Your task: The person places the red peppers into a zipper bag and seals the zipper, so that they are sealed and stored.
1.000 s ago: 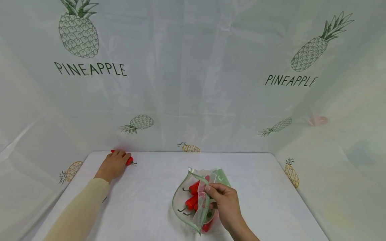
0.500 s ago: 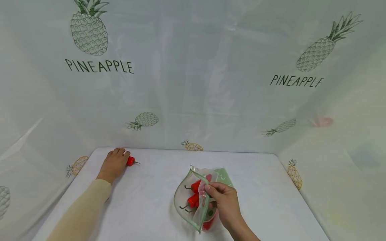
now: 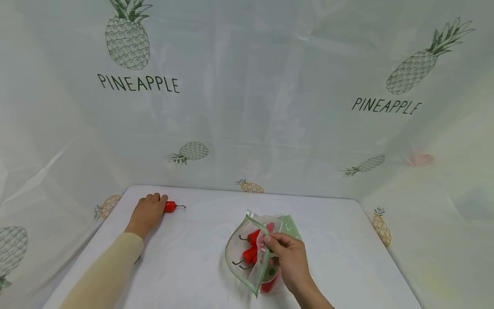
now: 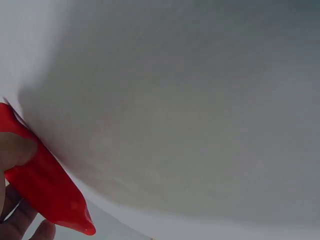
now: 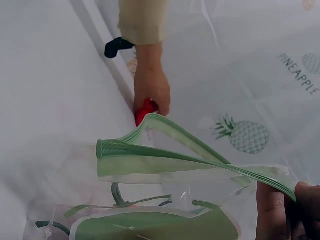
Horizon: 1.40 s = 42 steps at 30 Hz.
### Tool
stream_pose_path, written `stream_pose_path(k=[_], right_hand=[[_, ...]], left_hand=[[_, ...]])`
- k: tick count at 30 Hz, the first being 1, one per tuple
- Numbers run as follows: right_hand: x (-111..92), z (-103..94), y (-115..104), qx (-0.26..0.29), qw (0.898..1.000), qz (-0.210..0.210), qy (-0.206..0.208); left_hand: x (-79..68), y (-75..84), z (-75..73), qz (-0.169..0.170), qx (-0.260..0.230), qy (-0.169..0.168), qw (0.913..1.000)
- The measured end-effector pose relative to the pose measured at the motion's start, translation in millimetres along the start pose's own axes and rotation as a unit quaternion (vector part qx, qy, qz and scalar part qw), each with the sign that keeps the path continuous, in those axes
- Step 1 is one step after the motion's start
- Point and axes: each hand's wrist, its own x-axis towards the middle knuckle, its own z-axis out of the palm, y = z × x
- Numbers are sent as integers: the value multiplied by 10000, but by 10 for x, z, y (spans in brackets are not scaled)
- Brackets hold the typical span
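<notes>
At the far left of the table, my left hand (image 3: pixel 148 213) grips a red chili pepper (image 3: pixel 170 207), whose green stem points right. In the left wrist view my thumb (image 4: pixel 19 150) lies across the pepper (image 4: pixel 50 187), with fingertips on its other side. My right hand (image 3: pixel 290 257) pinches the zip edge of a clear, green-trimmed zip bag (image 3: pixel 241 274), thumb against fingers. The bag's mouth gapes toward the left. Inside are several red chili peppers (image 3: pixel 250 255) with dark stems, partly hidden by the bag's front panel. The right wrist view shows the bag's zip strip (image 5: pixel 200 159) up close.
The white table (image 3: pixel 185 257) ends at a back edge near my left hand. A pale plastic curtain (image 3: pixel 247 107) with pineapple prints hangs behind it and along both sides. A dark strap or device (image 5: pixel 117 47) is at my left wrist.
The head view has turned slightly left, so the scene sits farther right. My left hand has closed over the chili pepper, whose tip is now hidden. My right hand keeps its hold on the bag.
</notes>
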Motion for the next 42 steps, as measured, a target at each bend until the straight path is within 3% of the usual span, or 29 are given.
stream_pose_path(k=[8,17,30,39,42], right_hand=[[-3,6,-3,31,10000,21,-39],[-6,21,8,-53,10000,27,24],[11,17,1,-174,9998,-14,-57],[14,34,-17,-347,9993,-46,-126],[27,45,-6,-349,9992,-101,-136]], left_hand=[[-100,75,-4,-229,-109,-81,9996],[-145,233,-145,-546,-697,-275,9957],[-138,612,-419,-611,-1258,94,9901],[-270,954,-612,-631,-2206,342,9727],[-312,1072,-715,-648,-2647,200,9619]])
